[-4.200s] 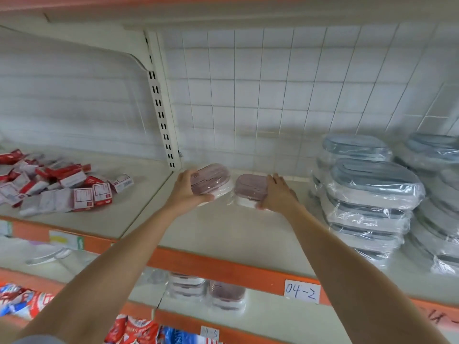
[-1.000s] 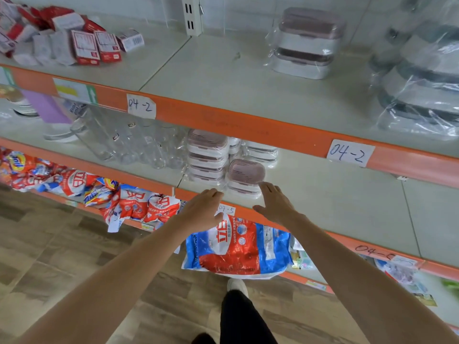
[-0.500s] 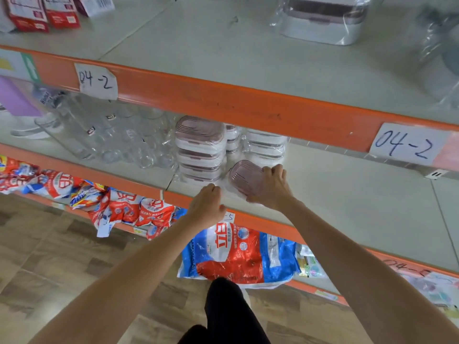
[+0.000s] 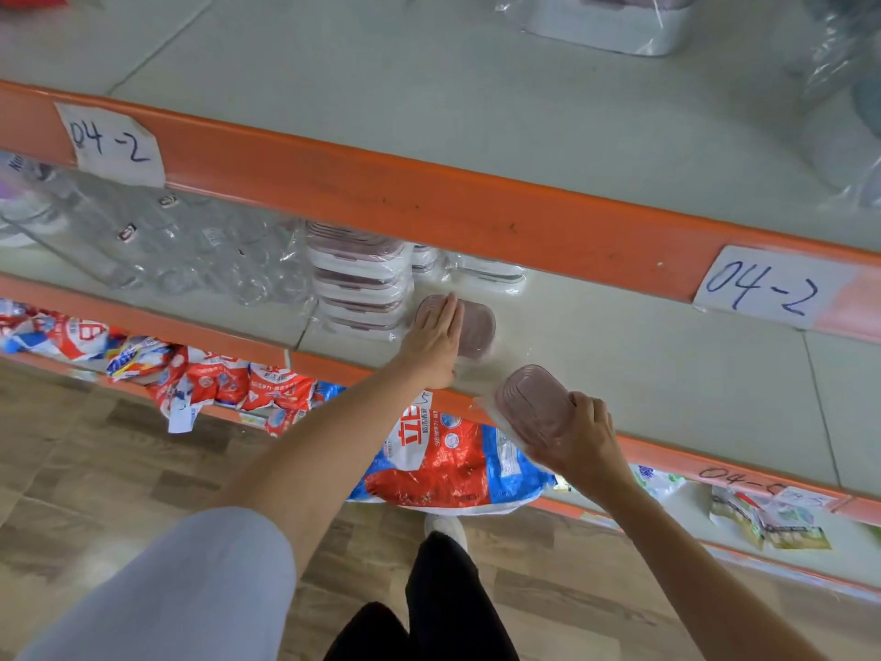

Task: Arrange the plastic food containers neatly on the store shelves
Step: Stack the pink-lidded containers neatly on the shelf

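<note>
Right hand point(image 4: 579, 443) now gripping lifted container point(image 4: 534, 407)

— What sort of place is this?
— A shop. Long shelves with an orange front edge point(image 4: 429, 217) run in tiers, and handwritten paper labels point(image 4: 763, 291) reading "04-2" are stuck on them.
— What is on sale?
— Wrapped stacks of lidded food boxes point(image 4: 357, 279), clear glassware point(image 4: 190, 250), and red and blue printed bags point(image 4: 443, 460) on the lowest tier, above a wood-patterned floor point(image 4: 95, 460).
</note>
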The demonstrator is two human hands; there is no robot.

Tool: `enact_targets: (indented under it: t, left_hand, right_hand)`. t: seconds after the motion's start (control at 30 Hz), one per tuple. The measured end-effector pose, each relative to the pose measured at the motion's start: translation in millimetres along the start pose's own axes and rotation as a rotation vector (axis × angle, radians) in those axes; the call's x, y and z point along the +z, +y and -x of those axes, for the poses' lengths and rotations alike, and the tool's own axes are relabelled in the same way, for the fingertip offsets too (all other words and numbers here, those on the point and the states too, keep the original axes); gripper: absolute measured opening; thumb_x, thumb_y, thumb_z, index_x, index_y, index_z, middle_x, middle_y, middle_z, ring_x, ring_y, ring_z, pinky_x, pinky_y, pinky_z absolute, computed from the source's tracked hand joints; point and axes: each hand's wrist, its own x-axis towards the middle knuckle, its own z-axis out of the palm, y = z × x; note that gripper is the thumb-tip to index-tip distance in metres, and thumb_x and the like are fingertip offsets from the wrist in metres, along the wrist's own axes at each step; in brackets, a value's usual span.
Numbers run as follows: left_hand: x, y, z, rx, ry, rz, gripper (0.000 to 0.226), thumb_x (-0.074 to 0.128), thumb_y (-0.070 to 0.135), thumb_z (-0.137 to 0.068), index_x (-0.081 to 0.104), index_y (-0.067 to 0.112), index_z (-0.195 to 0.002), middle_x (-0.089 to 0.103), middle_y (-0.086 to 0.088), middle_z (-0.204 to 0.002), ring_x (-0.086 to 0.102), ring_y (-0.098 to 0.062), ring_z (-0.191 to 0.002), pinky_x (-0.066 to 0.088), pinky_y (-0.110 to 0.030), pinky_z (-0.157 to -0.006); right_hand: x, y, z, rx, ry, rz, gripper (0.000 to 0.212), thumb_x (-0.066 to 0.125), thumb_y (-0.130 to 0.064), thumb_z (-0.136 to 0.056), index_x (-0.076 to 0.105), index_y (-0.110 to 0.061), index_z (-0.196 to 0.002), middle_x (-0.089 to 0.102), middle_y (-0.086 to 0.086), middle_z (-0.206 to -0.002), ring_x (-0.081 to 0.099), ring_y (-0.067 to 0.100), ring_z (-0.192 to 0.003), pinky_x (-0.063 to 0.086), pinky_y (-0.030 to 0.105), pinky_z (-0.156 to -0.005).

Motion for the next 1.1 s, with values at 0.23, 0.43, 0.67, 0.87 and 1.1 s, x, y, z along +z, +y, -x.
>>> enact_targets:
  t: [0.23, 0.43, 0.67, 0.87, 1.1]
  left_hand:
    - [-1.0, -2.1, -5.9, 0.043, 0.153, -0.126, 0.099, 0.066, 0.040, -0.084, 0.004, -0.006, -0.146, 0.015, -0.020, -0.151, 0.015, -0.032, -0.141, 0.007, -0.040, -0.119]
    - [-8.3, -1.7, 17.1, 0.127, 0.249, -0.058, 0.086, 0.078, 0.044, -0.066, 0.038, 0.001, -0.128, 0.037, -0.011, -0.127, 0.037, -0.024, -0.116, 0.026, -0.030, -0.108]
    - [-31.2, -9.9, 104.1, 0.070, 0.258, 0.047, 0.062, 0.068, 0.021, -0.076, 0.039, 0.004, -0.128, 0.038, -0.009, -0.128, 0.039, -0.019, -0.116, 0.036, -0.023, -0.096]
    - [-65.0, -54.2, 202.0, -0.031, 0.290, 0.017, 0.087, 0.072, 0.041, -0.069, 0.032, 0.005, -0.137, 0.041, -0.008, -0.136, 0.037, -0.023, -0.127, 0.020, -0.035, -0.113]
    - [-134.7, -100.5, 279.5, -0.105, 0.447, 0.141, 0.096, 0.077, 0.046, -0.064, 0.032, 0.007, -0.139, 0.038, -0.010, -0.135, 0.036, -0.028, -0.125, 0.028, -0.038, -0.106]
  right_hand:
    - [2.1, 10.7, 4.9, 0.020, 0.032, -0.042, 0.086, 0.088, -0.030, -0.056, 0.043, 0.001, -0.122, 0.044, 0.014, -0.115, 0.044, 0.028, -0.106, 0.040, 0.037, -0.090]
    - [-11.1, 0.6, 16.8, 0.000, -0.004, -0.017, 0.085, 0.086, -0.033, -0.059, 0.043, 0.000, -0.123, 0.044, 0.014, -0.115, 0.043, 0.028, -0.107, 0.037, 0.034, -0.091]
    - [-39.7, -38.8, 55.7, -0.089, -0.056, 0.033, 0.085, 0.084, -0.038, -0.060, 0.043, -0.002, -0.124, 0.044, 0.013, -0.119, 0.044, 0.028, -0.109, 0.040, 0.034, -0.090]
    - [-62.1, -102.9, 85.2, -0.292, -0.060, 0.060, 0.088, 0.084, -0.041, -0.061, 0.041, -0.005, -0.128, 0.043, 0.011, -0.124, 0.043, 0.029, -0.113, 0.039, 0.037, -0.095]
    - [-117.7, -175.9, 95.6, -0.508, 0.031, 0.030, 0.092, 0.080, -0.043, -0.062, 0.034, -0.012, -0.135, 0.035, 0.003, -0.131, 0.034, 0.021, -0.121, 0.033, 0.031, -0.103]
